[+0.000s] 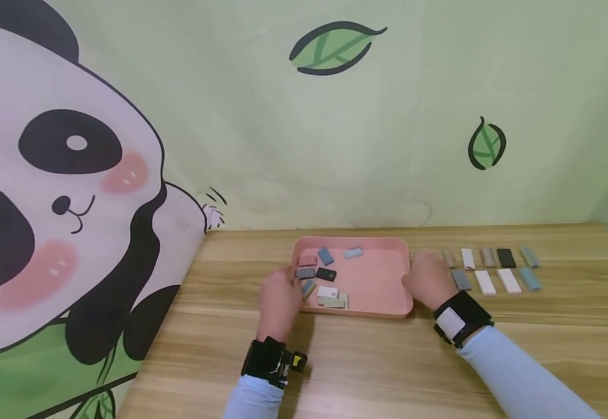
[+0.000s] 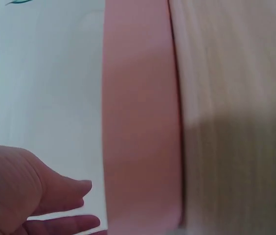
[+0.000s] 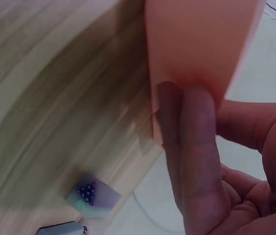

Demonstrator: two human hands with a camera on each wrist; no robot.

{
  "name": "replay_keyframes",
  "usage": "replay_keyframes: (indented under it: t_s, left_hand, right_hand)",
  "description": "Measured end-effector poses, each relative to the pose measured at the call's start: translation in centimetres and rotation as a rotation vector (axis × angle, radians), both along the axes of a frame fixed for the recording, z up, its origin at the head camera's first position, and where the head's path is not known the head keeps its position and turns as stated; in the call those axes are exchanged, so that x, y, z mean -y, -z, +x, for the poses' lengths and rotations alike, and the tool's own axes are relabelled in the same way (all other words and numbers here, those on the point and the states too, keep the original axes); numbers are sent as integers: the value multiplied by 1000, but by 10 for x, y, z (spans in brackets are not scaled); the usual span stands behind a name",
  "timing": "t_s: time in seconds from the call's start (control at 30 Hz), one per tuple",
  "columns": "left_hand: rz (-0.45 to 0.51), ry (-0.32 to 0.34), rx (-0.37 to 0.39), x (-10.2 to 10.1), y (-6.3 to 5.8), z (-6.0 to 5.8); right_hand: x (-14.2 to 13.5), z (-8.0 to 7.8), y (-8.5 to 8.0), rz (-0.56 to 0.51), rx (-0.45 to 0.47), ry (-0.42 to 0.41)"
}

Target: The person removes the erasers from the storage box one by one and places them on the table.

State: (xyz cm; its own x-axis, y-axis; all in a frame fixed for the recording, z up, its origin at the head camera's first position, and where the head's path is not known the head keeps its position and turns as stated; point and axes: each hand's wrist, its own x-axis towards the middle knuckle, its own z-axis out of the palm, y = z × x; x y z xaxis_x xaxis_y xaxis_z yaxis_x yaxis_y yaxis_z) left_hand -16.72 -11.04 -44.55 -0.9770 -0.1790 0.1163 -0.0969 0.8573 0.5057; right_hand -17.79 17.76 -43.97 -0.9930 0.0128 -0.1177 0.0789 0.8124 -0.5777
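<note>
A pink tray lies near the back of the wooden table, with several small rectangular pieces in its left half. My right hand holds the tray's right end; in the right wrist view the thumb is on one side of the pink wall and the fingers on the other. At the tray's left end is my left hand, its fingertips at the rim near a grey-blue piece. The left wrist view shows its thumb and fingers extended beside the pink wall, with nothing visible between them.
Two rows of small pieces, including a black one and a white one, lie right of the tray. One piece bears a purple grape print. Behind the table hangs a pale green cloth with a panda picture.
</note>
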Motion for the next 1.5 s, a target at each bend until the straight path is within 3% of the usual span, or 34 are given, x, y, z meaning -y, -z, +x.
replay_keyframes:
  t_s: [0.23, 0.5, 0.6, 0.77, 1.03, 1.33, 1.5]
  left_hand:
    - [-58, 109, -4, -12, -6, -5]
    - [-214, 421, 6, -31, -4, -26]
    - [-276, 498, 36, -39, -1, -31]
    - [-332, 570, 76, -53, 3, -38]
    - [-393, 602, 111, -62, 5, -44]
    - [-452, 525, 57, -59, 7, -41]
    - [-377, 530, 17, -53, 9, -44]
  right_hand:
    - [3, 0, -4, 10, 2, 5]
    - [0, -3, -6, 65, -66, -20]
    - [-3, -3, -5, 77, -84, -15]
    - [-5, -3, -3, 83, -70, -17]
    - [-5, -1, -10, 92, -38, -21]
    - [-2, -3, -5, 136, -59, -24]
    - [0, -3, -3, 170, -114, -35]
